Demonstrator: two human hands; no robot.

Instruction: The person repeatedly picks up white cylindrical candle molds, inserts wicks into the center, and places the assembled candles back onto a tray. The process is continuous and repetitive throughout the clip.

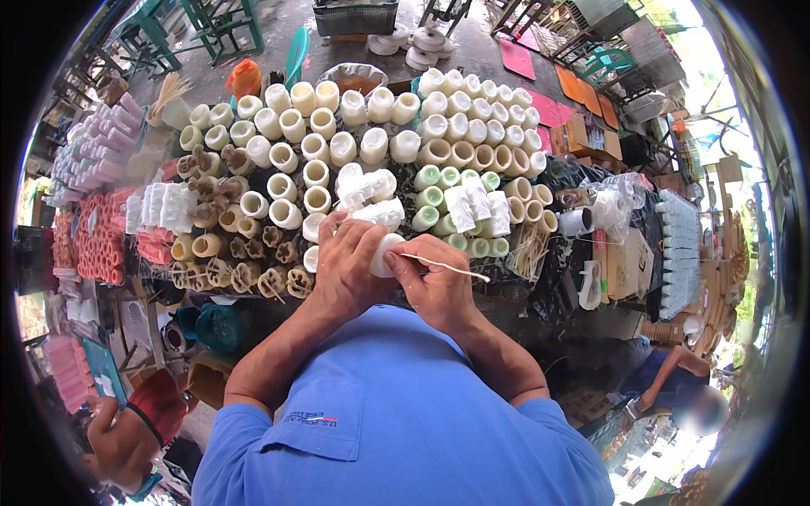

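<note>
White wax-coloured cylinder mould (pixel 385 253), small and round-ended, is lying between the two hands just near of the crowded table (pixel 582 304). The left hand (pixel 350 266) is wrapping around it from the left, fingers curled over its top. The right hand (pixel 434 282) is pressing against its right end, thumb and forefinger pinching a thin pale stick (pixel 447 268) that is pointing away to the right. Cream and white cylinder moulds (pixel 354 126) are standing upright in rows across the far half of the table; pale green ones (pixel 439 198) are sitting right of centre. Brown paw-shaped pieces (pixel 253 274) are lying at near left, red and pink cylinders (pixel 93 236) at far left. Another person's hand (pixel 114 438) is showing at the near left edge.
</note>
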